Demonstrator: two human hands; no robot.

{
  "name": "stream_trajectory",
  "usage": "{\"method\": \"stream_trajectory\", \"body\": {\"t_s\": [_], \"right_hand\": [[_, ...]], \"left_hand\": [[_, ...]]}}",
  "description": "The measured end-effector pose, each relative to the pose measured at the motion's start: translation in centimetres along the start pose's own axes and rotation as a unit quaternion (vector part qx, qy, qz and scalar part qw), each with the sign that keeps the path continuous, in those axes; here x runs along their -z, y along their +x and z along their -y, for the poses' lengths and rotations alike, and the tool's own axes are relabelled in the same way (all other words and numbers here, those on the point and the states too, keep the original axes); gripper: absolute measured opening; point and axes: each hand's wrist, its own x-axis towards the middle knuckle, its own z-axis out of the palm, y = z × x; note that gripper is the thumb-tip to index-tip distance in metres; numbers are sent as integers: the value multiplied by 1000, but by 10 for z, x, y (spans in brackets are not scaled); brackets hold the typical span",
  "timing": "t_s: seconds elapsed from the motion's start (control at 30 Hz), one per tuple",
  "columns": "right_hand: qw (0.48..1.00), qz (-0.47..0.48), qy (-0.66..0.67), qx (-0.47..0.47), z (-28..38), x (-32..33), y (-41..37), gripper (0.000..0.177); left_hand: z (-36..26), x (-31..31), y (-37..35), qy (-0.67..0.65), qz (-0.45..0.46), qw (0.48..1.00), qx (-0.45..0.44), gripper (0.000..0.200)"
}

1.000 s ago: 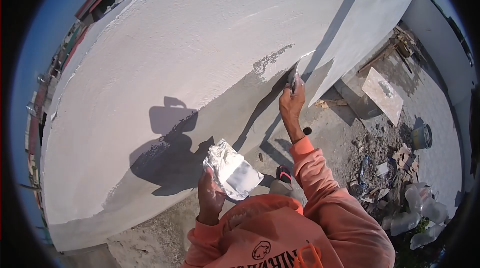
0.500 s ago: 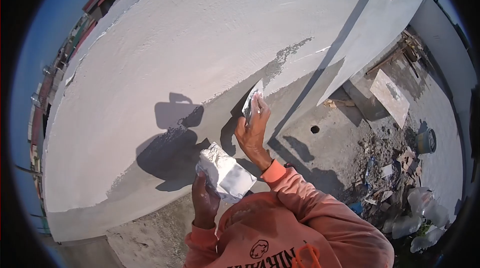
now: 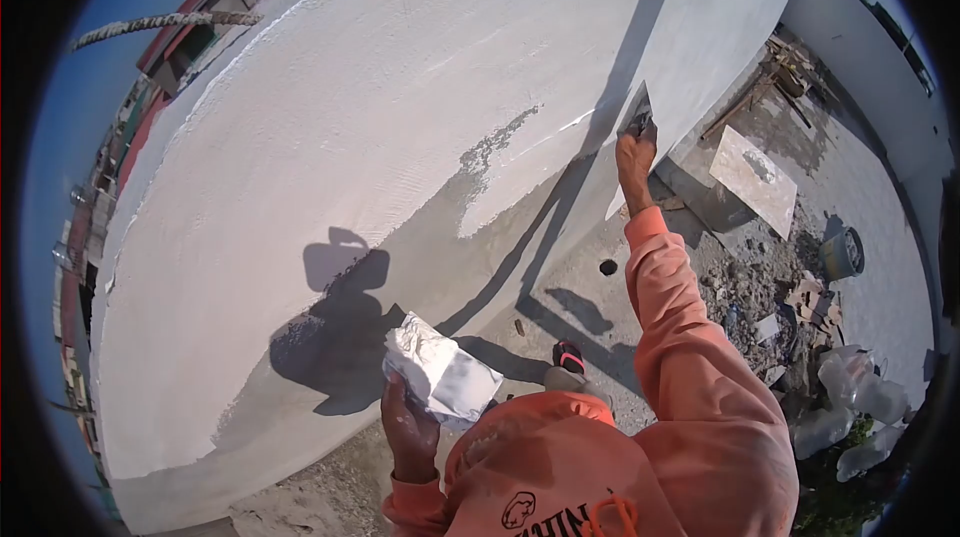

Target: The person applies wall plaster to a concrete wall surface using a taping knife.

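My right hand (image 3: 634,150) is stretched far out and grips a small putty knife (image 3: 640,107), its blade pressed flat against the big white wall (image 3: 380,107). A bare grey patch (image 3: 500,142) shows on the wall left of the blade. Close to my chest, my left hand (image 3: 408,422) holds a flat board loaded with white putty (image 3: 440,374). Both sleeves are orange. My shadow (image 3: 335,322) falls on the lower wall.
Grey concrete ground (image 3: 590,287) has a small round hole (image 3: 608,266). A slab (image 3: 757,179) leans at the right, near a bucket (image 3: 842,255), rubble (image 3: 790,307) and plastic bags (image 3: 850,407). My sandalled foot (image 3: 568,357) stands below.
My right hand swung from near the putty board out to the far right along the wall with the knife. The left hand kept the board about still.
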Motion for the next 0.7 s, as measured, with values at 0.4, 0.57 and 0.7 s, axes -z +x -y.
{"method": "stream_trajectory", "body": {"t_s": [0.4,0.57,0.7], "right_hand": [[993,70,81,50,87,3,-74,45],[988,87,81,100,141,8,-137,48],[985,90,73,129,180,2,-184,55]], "left_hand": [[-11,14,0,-8,16,1000,3,48],[-23,32,-1,-13,19,1000,1,46],[-35,53,-6,-15,15,1000,1,46]]}}
